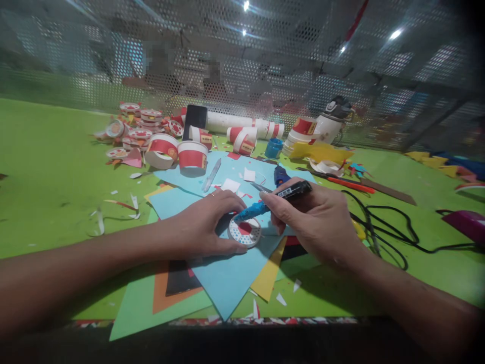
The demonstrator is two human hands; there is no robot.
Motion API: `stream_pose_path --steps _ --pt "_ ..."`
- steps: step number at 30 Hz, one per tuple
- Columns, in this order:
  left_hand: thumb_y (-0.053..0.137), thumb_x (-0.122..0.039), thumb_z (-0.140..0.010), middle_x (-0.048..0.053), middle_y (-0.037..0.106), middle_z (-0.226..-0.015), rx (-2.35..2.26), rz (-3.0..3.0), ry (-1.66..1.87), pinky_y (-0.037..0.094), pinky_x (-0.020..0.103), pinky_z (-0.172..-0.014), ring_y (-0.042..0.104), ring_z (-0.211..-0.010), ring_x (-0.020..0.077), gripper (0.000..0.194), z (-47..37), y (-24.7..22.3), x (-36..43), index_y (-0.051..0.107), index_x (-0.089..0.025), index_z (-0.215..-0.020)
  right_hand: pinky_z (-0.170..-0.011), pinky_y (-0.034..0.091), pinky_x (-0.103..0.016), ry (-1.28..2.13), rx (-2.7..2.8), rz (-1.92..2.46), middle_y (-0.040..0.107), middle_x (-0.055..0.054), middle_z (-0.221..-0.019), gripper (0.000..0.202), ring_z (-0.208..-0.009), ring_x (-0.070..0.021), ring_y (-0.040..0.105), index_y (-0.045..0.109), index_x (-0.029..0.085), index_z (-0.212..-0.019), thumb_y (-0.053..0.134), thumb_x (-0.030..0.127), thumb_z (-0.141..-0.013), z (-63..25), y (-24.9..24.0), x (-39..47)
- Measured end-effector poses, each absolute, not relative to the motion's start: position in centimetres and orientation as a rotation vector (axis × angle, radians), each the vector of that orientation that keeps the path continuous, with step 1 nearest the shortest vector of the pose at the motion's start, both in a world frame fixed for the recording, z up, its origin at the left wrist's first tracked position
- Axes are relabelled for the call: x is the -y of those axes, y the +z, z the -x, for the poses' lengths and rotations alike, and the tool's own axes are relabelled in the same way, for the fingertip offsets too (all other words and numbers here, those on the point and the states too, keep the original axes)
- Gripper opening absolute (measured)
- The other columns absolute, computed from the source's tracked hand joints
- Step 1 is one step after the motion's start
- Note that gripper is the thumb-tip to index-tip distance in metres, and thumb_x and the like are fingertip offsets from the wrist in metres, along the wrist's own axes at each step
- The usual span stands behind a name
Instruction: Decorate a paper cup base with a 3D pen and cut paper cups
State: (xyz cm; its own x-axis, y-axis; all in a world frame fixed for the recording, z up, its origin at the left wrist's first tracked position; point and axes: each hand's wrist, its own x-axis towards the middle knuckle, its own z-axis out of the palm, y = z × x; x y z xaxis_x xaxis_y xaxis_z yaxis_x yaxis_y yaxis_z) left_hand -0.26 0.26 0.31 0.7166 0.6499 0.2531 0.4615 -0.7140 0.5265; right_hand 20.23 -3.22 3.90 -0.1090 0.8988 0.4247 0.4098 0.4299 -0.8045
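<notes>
On the blue paper lies a small round white paper disc [238, 237] with a red centre and blue dots on its ring. My left hand [212, 222] grips its edge between thumb and fingers. In my right hand [314, 217] is a black marker pen [290, 191], its front half covered in blue paint. The blue end of the pen touches the upper part of the disc or hovers just over it; I cannot tell which. A thin grey pointed thing [260, 187] shows beside my right fingers, its other end hidden.
Red-and-white paper cups [192, 157], a blue paint jar [273, 148] and a white bottle [328, 126] stand behind. Decorated discs [140, 134] are piled at left. An orange-handled tool [350, 185] and a black cable [409, 222] lie right. Coloured paper [227, 288] and scraps spread below.
</notes>
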Motion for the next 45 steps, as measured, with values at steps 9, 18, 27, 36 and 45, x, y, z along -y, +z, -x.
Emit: stream_pose_path --steps 9,18,27,36,45 --pt "0.072 -0.044 -0.075 0.01 0.057 -0.114 -0.874 -2.458 0.574 0.044 0.043 -0.094 0.053 -0.11 0.0274 0.043 0.07 0.73 -0.07 0.057 -0.018 -0.105 -0.04 0.036 -0.022 0.557 1.707 1.157 0.051 0.005 -0.045 0.035 -0.04 -0.0082 0.044 0.055 0.019 -0.054 0.07 0.036 -0.08 -19.88 3.65 3.41" --pt "0.074 -0.045 -0.073 0.01 0.057 -0.114 -0.926 -2.481 0.544 0.046 0.041 -0.091 0.053 -0.108 0.0274 0.046 0.05 0.94 -0.02 0.056 -0.017 -0.105 -0.039 0.041 -0.022 0.496 1.572 1.123 0.057 0.003 -0.043 0.034 -0.039 -0.0088 0.05 0.061 0.019 -0.055 0.071 0.04 -0.08 -20.45 4.52 3.41" --pt "0.072 -0.044 -0.076 0.01 0.056 -0.116 -0.866 -2.48 0.586 0.045 0.041 -0.093 0.052 -0.109 0.0258 0.044 0.16 0.61 -0.14 0.054 -0.017 -0.106 -0.038 0.039 -0.022 0.405 1.641 1.101 0.056 0.003 -0.043 0.034 -0.038 -0.0087 0.049 0.057 0.021 -0.053 0.07 0.036 -0.08 -20.51 4.08 3.18" --pt "0.073 -0.046 -0.074 0.009 0.056 -0.115 -0.887 -2.489 0.589 0.046 0.041 -0.092 0.052 -0.109 0.0263 0.045 0.16 0.59 -0.11 0.054 -0.019 -0.106 -0.042 0.039 -0.023 0.417 1.722 1.085 0.057 0.003 -0.048 0.025 -0.042 -0.0093 0.048 0.061 0.019 -0.062 0.069 0.032 -0.082 -20.5 3.8 3.07" --pt "0.073 -0.044 -0.075 0.009 0.057 -0.115 -0.865 -2.489 0.596 0.045 0.041 -0.094 0.052 -0.11 0.0262 0.045 0.2 0.6 -0.11 0.054 -0.02 -0.107 -0.041 0.038 -0.022 0.463 1.783 1.081 0.056 0.004 -0.049 0.02 -0.042 -0.009 0.048 0.062 0.019 -0.067 0.068 0.03 -0.083 -20.38 3.86 3.32"
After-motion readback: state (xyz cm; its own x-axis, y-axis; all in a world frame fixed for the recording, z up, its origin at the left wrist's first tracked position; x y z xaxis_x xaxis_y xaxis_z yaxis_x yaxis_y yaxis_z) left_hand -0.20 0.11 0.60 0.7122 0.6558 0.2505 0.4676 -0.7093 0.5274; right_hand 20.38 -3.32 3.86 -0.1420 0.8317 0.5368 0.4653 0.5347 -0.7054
